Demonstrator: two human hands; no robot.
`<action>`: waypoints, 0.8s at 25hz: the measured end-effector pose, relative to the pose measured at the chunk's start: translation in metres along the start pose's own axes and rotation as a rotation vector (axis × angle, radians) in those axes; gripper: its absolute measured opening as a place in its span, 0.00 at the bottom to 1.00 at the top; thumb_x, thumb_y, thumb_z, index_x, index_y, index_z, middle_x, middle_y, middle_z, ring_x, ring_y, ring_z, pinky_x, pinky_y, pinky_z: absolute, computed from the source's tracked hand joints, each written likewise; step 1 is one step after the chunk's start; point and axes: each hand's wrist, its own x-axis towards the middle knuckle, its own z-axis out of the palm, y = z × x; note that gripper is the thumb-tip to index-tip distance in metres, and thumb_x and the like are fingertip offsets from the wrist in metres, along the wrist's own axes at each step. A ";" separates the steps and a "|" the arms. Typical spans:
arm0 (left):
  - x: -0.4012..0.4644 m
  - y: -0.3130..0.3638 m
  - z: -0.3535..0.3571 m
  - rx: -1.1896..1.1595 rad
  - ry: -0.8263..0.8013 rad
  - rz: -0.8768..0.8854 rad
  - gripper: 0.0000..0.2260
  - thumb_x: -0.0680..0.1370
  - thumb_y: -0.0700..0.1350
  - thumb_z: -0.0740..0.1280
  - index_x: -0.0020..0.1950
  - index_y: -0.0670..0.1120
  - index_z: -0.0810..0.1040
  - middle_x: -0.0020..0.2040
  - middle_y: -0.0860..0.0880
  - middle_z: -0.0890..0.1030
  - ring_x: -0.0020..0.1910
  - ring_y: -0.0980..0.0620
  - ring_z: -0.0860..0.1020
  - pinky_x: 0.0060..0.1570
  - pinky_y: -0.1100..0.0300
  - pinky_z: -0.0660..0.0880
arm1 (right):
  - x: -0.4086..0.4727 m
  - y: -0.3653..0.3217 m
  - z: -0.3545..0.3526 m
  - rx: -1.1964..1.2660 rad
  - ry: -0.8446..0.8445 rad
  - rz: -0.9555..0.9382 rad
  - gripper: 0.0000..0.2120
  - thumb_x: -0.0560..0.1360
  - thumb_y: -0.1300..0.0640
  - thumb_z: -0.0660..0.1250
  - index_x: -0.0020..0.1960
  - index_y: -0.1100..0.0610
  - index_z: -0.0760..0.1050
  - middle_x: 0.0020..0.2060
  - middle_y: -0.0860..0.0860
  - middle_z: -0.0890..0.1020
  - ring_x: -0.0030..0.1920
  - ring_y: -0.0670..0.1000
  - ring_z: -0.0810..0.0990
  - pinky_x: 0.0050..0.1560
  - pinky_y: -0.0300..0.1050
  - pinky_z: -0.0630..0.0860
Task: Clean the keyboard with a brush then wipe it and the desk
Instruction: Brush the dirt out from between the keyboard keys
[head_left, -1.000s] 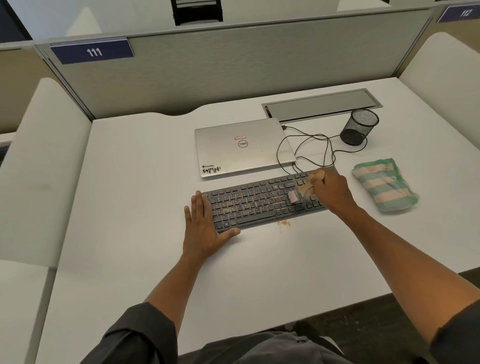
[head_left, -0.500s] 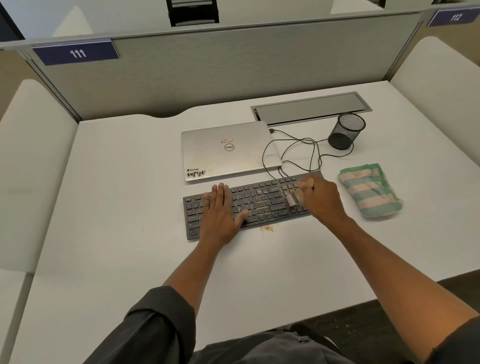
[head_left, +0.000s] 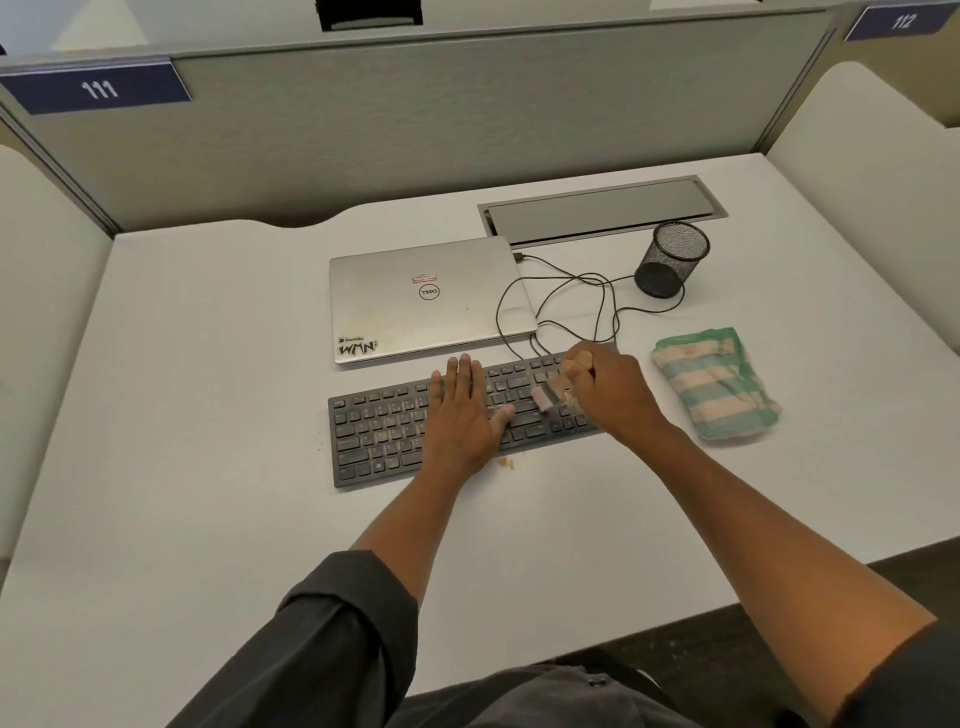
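Observation:
A dark grey keyboard (head_left: 379, 431) lies on the white desk (head_left: 208, 415), speckled with tan crumbs. My left hand (head_left: 460, 415) presses flat on the keyboard's middle, fingers straight. My right hand (head_left: 608, 389) grips a small brush (head_left: 550, 395) with pale pink bristles, which touch the keys at the keyboard's right part. A little heap of crumbs (head_left: 506, 462) sits on the desk just in front of the keyboard. A folded green and peach striped cloth (head_left: 714, 384) lies to the right of my right hand.
A closed silver laptop (head_left: 426, 301) lies behind the keyboard, with black cables (head_left: 571, 301) looping to its right. A black mesh pen cup (head_left: 672, 260) stands at the back right, in front of a metal cable hatch (head_left: 602, 208). Grey partition panels enclose the desk.
My left hand has slid from the keyboard's left end onto its middle. My right hand stays with the brush at the keyboard's right part. The view has shifted.

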 end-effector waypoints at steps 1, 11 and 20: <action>0.002 0.004 0.001 -0.013 0.005 -0.015 0.36 0.84 0.63 0.44 0.82 0.40 0.40 0.83 0.40 0.42 0.82 0.44 0.38 0.80 0.46 0.37 | 0.001 0.002 0.002 -0.002 0.002 0.008 0.06 0.80 0.57 0.62 0.46 0.54 0.76 0.41 0.52 0.81 0.43 0.53 0.78 0.40 0.43 0.70; 0.004 0.008 0.014 -0.038 0.083 -0.041 0.30 0.85 0.54 0.45 0.83 0.41 0.44 0.83 0.41 0.44 0.82 0.45 0.41 0.80 0.46 0.39 | 0.040 -0.012 -0.005 0.009 -0.010 -0.079 0.06 0.80 0.55 0.62 0.49 0.52 0.78 0.39 0.49 0.81 0.39 0.50 0.78 0.40 0.45 0.72; 0.005 0.008 0.015 -0.038 0.074 -0.048 0.30 0.85 0.54 0.46 0.83 0.41 0.43 0.83 0.42 0.43 0.82 0.45 0.40 0.80 0.46 0.39 | 0.009 0.001 -0.016 -0.162 -0.383 -0.273 0.06 0.77 0.60 0.68 0.48 0.53 0.83 0.44 0.47 0.84 0.45 0.47 0.78 0.46 0.45 0.74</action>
